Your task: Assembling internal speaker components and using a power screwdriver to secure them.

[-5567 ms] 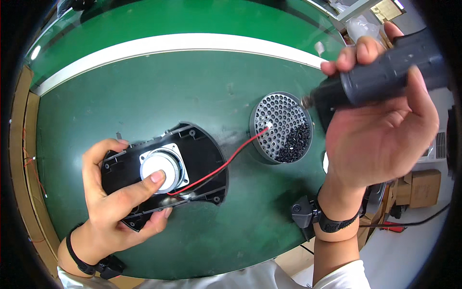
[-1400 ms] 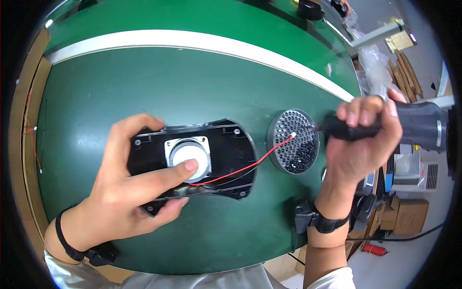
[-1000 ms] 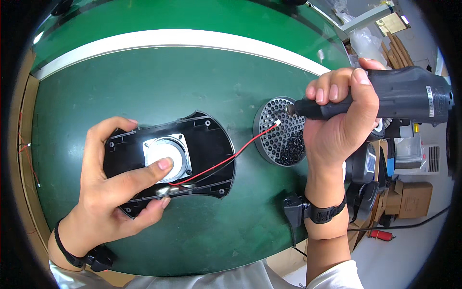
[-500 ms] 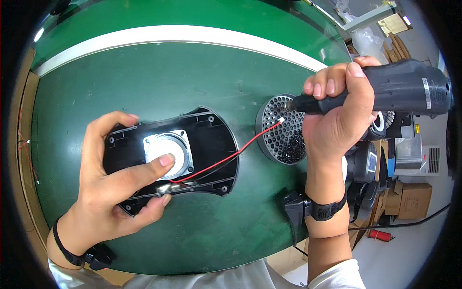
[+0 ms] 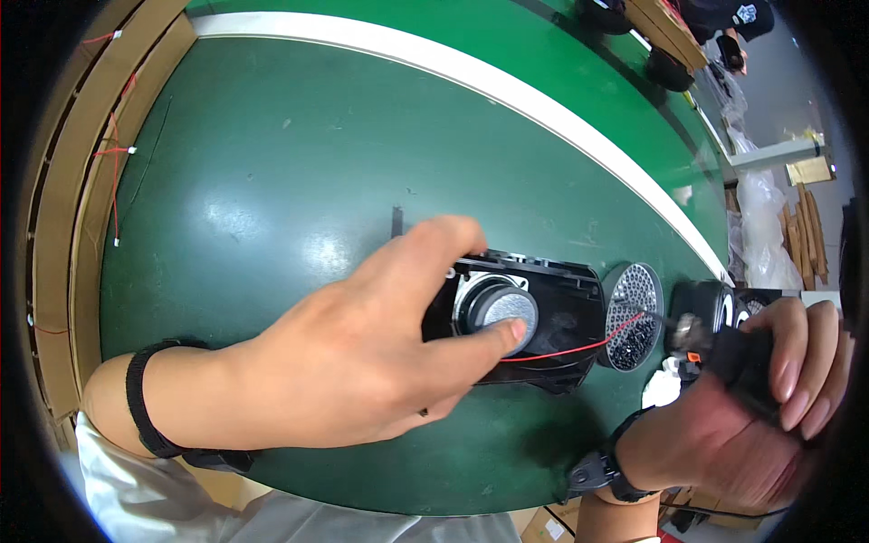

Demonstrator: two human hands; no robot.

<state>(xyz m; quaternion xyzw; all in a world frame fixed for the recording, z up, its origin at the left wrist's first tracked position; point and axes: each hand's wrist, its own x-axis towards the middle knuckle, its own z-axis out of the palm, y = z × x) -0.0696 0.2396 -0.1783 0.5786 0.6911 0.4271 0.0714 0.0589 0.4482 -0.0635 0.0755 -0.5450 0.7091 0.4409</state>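
Observation:
My left hand [image 5: 353, 348] grips a black plastic speaker housing [image 5: 552, 317] lying on the green table, thumb pressed on its round silver speaker driver [image 5: 501, 308]. A thin red wire [image 5: 579, 344] runs from the housing toward the right. My right hand [image 5: 751, 407] is closed around a black electric screwdriver [image 5: 724, 344], whose tip points left over a round dish of small black screws [image 5: 632, 317] right beside the housing.
A white stripe [image 5: 507, 86] crosses the green table [image 5: 272, 181]. Brown cardboard with loose red wires [image 5: 113, 172] lines the left edge. Dark round parts [image 5: 670, 68] lie far beyond the stripe. Bags and boxes [image 5: 769, 235] stand at the right.
The view has swung left and closer. My left hand keeps hold of the housing. My right hand with the screwdriver has dropped lower, its tip still at the screw dish.

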